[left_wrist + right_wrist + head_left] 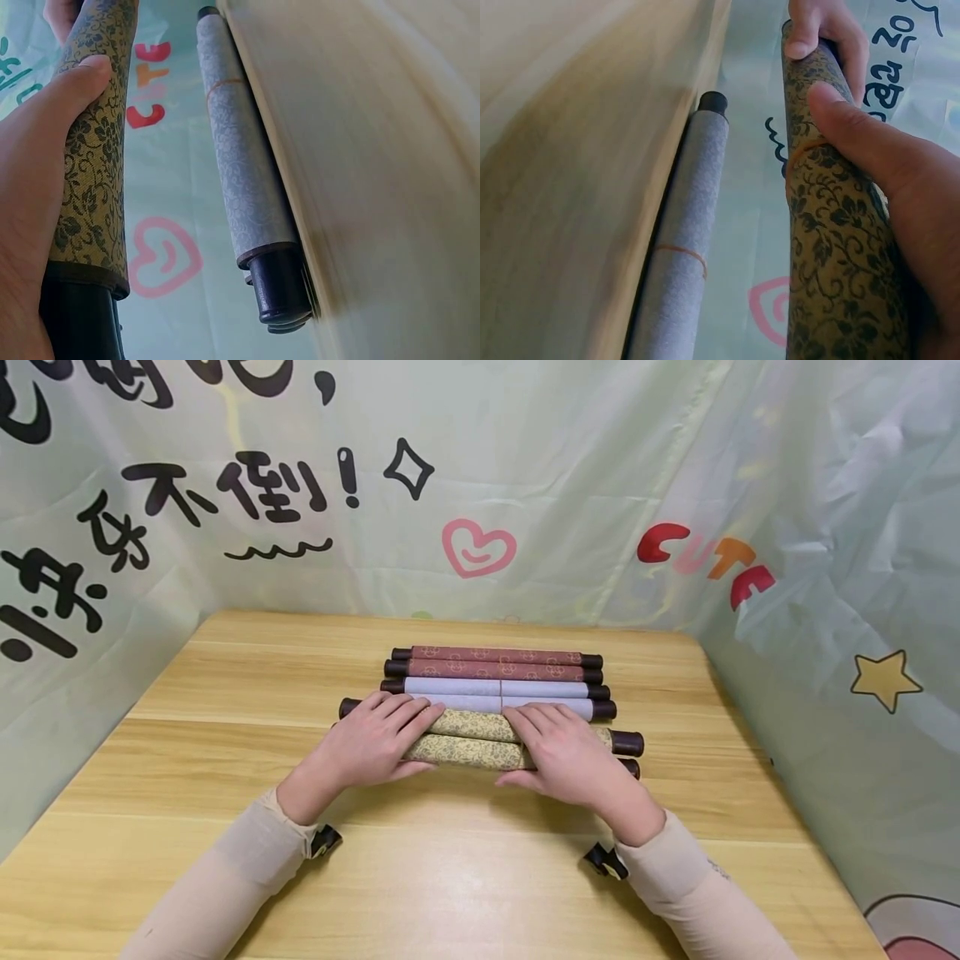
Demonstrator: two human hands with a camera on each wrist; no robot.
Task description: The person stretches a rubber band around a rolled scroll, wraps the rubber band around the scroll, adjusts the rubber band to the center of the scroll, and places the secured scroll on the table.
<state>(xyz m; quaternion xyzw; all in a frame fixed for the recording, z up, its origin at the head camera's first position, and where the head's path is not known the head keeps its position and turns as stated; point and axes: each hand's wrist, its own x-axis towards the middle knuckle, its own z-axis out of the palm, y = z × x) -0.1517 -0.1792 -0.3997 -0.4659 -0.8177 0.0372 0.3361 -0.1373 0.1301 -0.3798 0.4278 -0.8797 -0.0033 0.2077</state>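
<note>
Both hands hold a yellow scroll [468, 752] with a dark floral pattern, rolled from both ends into two parallel rolls with dark end knobs. My left hand [375, 739] grips its left part, fingers over the top and thumb [86, 79] on the near side. Toward the other end, my right hand [566, 752] grips it the same way, its thumb close to a thin rubber band [806, 146]. Both wrist views show the scroll raised off the table, slightly lower on the right in the head view. The palms hide parts of both rolls.
Just behind lies a pale bluish-white scroll [450, 703] with a rubber band round it. Beyond that, a red patterned scroll [480, 671] lies parallel on the wooden table [465, 877]. Printed curtains [570, 468] enclose the table's back and sides.
</note>
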